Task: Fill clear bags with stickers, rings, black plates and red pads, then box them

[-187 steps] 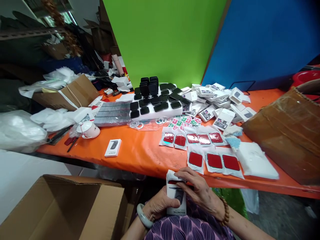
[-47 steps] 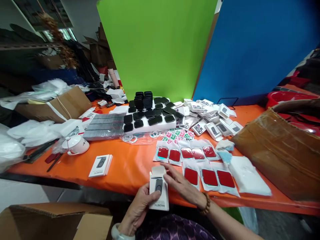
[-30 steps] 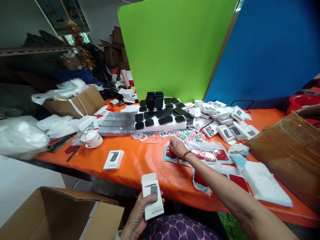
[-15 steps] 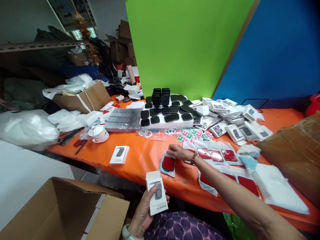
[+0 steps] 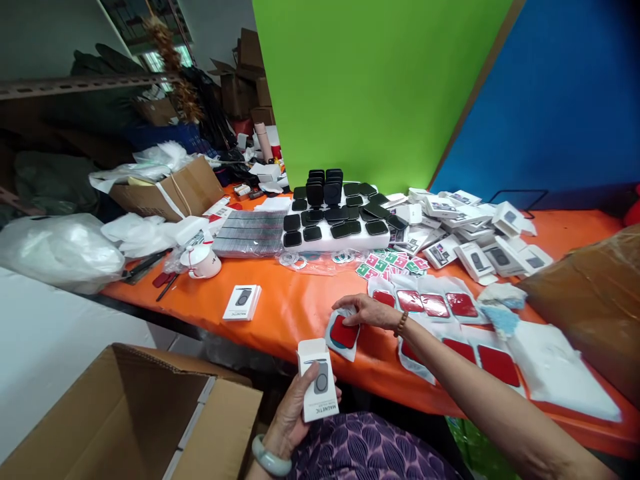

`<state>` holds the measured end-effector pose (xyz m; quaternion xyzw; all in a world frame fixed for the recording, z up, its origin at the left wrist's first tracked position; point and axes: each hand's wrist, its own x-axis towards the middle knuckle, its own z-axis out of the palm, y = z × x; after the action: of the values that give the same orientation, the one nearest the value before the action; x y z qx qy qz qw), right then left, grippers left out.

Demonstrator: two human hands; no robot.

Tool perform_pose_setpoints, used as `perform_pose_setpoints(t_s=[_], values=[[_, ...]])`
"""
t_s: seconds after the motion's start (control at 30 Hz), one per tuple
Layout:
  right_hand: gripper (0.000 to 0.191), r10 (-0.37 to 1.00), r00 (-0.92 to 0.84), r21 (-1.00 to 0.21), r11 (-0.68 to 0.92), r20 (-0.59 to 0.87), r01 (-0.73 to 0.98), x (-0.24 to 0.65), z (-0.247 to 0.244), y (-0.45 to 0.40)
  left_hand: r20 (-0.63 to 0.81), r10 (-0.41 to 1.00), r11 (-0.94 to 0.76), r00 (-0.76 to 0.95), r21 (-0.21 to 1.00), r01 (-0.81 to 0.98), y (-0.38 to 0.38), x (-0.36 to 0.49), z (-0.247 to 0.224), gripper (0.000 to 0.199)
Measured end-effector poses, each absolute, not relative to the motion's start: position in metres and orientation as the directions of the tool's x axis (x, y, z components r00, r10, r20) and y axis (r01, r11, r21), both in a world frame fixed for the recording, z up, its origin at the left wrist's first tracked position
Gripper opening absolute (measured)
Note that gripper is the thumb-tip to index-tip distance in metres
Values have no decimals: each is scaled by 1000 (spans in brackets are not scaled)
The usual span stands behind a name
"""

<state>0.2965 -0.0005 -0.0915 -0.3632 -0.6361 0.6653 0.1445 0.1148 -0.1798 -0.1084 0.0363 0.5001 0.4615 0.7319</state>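
Observation:
A white box (image 5: 318, 393) printed "MAGNETIC" is in my left hand (image 5: 295, 408), its top flap raised, thumb across the front and fingers behind. My right hand (image 5: 369, 312) reaches over the orange table (image 5: 295, 293), fingers apart and fingertips on a red square pad (image 5: 345, 331). That pad lies on a white sheet with a blue-green round edge showing under it. Further right, several red pads (image 5: 435, 305) rest in white wrappers. A short stack of white boxes (image 5: 242, 303) sits to the left.
Black square devices (image 5: 336, 213) stand and lie on a white foam block. White boxes (image 5: 475, 260) are heaped at the back right. A lidded white cup (image 5: 201, 261) is at left; an open carton (image 5: 115, 413) is at lower left.
My right hand has opened from a closed shape at the wrapper's upper edge and now rests its fingers on the red pad. The view has shifted slightly.

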Motion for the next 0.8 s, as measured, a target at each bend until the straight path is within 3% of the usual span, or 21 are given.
perform_pose_setpoints(t_s=[0.2,0.43,0.6,0.8], values=[[39,712,-664,-972,-131,-229,195,326,-55,-10,-647,736,621,201,526,-581,-183,124,-107,56],[32,663,-748,-969,166,-28,183,341,6,-32,-437,721,686,538,561,-464,-176,152,-89,62],[34,611,-792,-911,312,-26,270,340,14,-47,-375,665,717,646,561,-413,-178,164,-82,73],[36,552,-828,-886,331,-96,323,337,2,-57,-389,610,758,691,541,-364,-184,170,-88,77]])
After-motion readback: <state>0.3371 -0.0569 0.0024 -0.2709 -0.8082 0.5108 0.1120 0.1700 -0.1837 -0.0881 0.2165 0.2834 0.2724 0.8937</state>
